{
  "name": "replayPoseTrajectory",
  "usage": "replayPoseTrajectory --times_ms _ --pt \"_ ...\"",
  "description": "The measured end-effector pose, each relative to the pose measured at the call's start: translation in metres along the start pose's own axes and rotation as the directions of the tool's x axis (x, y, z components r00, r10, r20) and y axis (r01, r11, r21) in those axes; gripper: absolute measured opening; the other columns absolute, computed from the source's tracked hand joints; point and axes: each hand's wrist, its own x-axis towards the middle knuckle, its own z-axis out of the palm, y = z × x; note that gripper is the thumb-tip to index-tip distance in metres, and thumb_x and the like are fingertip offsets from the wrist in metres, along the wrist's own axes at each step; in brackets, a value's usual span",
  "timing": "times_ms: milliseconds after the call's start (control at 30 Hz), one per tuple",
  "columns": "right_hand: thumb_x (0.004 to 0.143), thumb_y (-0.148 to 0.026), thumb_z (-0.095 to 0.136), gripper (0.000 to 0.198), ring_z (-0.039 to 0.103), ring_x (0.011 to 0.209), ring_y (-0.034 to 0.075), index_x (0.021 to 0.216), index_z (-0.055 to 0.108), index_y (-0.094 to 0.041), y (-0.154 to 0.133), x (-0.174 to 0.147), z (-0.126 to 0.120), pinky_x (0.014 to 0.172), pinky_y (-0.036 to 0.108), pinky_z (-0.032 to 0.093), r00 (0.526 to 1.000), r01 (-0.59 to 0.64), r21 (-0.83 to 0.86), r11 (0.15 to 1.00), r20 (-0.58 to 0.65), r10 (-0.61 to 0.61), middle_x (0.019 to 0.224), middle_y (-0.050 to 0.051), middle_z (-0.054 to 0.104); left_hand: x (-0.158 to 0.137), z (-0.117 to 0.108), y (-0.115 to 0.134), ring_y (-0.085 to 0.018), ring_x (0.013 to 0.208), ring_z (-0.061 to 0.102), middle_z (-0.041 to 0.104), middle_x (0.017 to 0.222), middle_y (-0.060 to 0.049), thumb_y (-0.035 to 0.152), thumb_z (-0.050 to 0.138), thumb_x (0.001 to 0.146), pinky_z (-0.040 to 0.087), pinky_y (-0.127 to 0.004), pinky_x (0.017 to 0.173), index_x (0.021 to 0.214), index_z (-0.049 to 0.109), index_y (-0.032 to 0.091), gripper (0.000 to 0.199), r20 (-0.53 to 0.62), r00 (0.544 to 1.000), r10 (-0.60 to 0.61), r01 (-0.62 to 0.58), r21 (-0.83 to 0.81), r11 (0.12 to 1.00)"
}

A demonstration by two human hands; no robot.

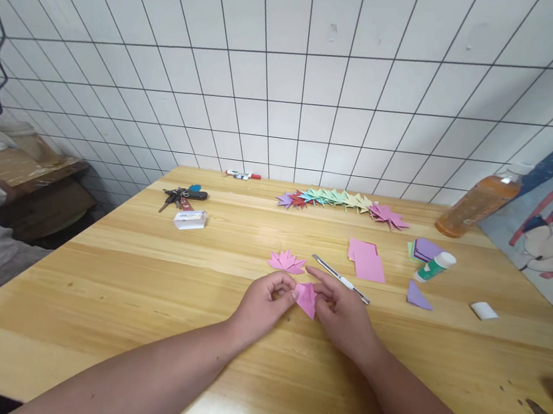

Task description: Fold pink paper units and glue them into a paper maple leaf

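A folded piece of pink paper [306,299] is pinched between my two hands, low over the wooden table. My left hand [268,300] grips its left corner between thumb and fingers. On the opposite side my right hand [339,307] holds the right edge, its index finger stretched out beyond the paper. Just behind my hands lies a pink pointed paper fan [287,261]. A white and grey utility knife [341,279] rests diagonally by my right hand, which hides a bit of it. Flat pink paper sheets [368,260] lie farther back to the right.
Along the back stands a row of coloured folded fans [340,200]. To the right are a glue stick [435,267], purple paper [418,295], an eraser-like white block [484,310] and a bottle [481,200]. Keys [181,197], a small white box [190,220] and a marker [243,175] lie left.
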Motion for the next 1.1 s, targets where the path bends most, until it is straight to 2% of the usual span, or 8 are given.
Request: replayPoseTrajectory --times_ms 133,267,400,567,667,767,933,1100 --pt "0.075 -0.023 0.046 0.038 0.055 0.053 0.012 0.111 0.058 -0.022 -0.006 0.002 0.003 0.05 0.024 0.046 0.991 -0.125 0.218 0.968 0.062 0.115 0.076 0.0 0.067 0.001 -0.001 -0.003 -0.009 0.053 0.049 0.055 0.062 0.004 0.032 0.06 0.075 0.039 -0.019 0.054 0.087 0.052 0.017 0.02 -0.017 0.999 -0.027 0.026 -0.047 0.999" --pt "0.077 -0.034 0.05 0.026 0.058 0.058 0.013 0.094 0.063 -0.021 -0.008 0.004 0.004 0.047 0.023 0.045 0.993 -0.114 0.256 0.96 0.04 0.108 0.075 0.001 0.066 0.001 -0.001 -0.004 -0.011 0.058 0.052 0.058 0.066 0.002 0.031 0.059 0.076 0.04 -0.02 0.056 0.093 0.055 0.017 0.022 0.004 1.0 0.001 -0.001 -0.044 0.999" --pt "0.075 -0.035 0.053 0.019 0.06 0.059 0.014 0.085 0.06 -0.02 -0.003 0.006 0.001 0.048 0.023 0.046 0.989 -0.147 0.251 0.957 0.057 0.137 0.073 0.001 0.065 0.001 -0.001 -0.003 -0.011 0.061 0.053 0.061 0.071 -0.001 0.028 0.058 0.077 0.04 -0.021 0.059 0.095 0.061 0.016 0.022 0.008 0.999 0.033 -0.032 -0.028 0.999" --pt "0.074 -0.032 0.054 0.015 0.058 0.051 0.012 0.083 0.051 -0.02 -0.002 0.005 -0.003 0.049 0.022 0.045 0.971 -0.223 0.318 0.921 0.151 0.183 0.056 -0.004 0.06 0.0 -0.003 0.002 -0.011 0.062 0.053 0.059 0.07 0.0 0.026 0.058 0.078 0.039 -0.022 0.06 0.104 0.058 0.016 0.028 -0.003 1.0 0.027 -0.027 -0.018 0.999" --pt "0.075 -0.031 0.052 0.014 0.06 0.053 0.013 0.084 0.046 -0.022 -0.002 0.004 0.0 0.052 0.023 0.047 0.966 -0.235 0.363 0.901 0.189 0.176 0.056 -0.005 0.06 -0.001 -0.003 0.005 -0.01 0.059 0.052 0.058 0.067 0.001 0.03 0.056 0.079 0.039 -0.021 0.058 0.095 0.058 0.015 0.021 0.044 0.999 -0.026 0.028 -0.064 0.998" --pt "0.078 -0.028 0.048 0.008 0.061 0.056 0.013 0.082 0.043 -0.023 0.001 0.003 0.003 0.054 0.024 0.047 0.979 -0.179 0.309 0.934 0.152 0.137 0.06 -0.004 0.062 0.0 -0.002 0.004 -0.009 0.054 0.051 0.057 0.061 0.002 0.033 0.056 0.079 0.039 -0.02 0.055 0.082 0.057 0.015 0.019 0.072 0.996 -0.052 0.06 -0.101 0.993" --pt "0.079 -0.02 0.046 0.01 0.059 0.057 0.013 0.089 0.044 -0.024 0.002 0.002 -0.005 0.055 0.024 0.046 0.999 0.027 0.03 0.999 0.026 -0.028 0.065 -0.004 0.062 0.002 -0.002 0.0 -0.009 0.052 0.051 0.057 0.058 0.002 0.035 0.061 0.076 0.039 -0.02 0.052 0.08 0.058 0.014 0.022 0.009 0.998 -0.07 0.07 -0.11 0.991" --pt "0.078 -0.008 0.041 0.035 0.06 0.09 0.015 0.107 0.051 -0.025 0.004 0.001 -0.014 0.068 0.026 0.049 0.931 0.36 -0.182 0.915 0.13 -0.34 0.103 0.003 0.063 0.006 -0.006 0.003 -0.008 0.049 0.049 0.054 0.056 0.003 0.037 0.064 0.072 0.039 -0.019 0.05 0.086 0.061 0.013 0.028 0.018 0.995 -0.094 0.096 -0.205 0.974"
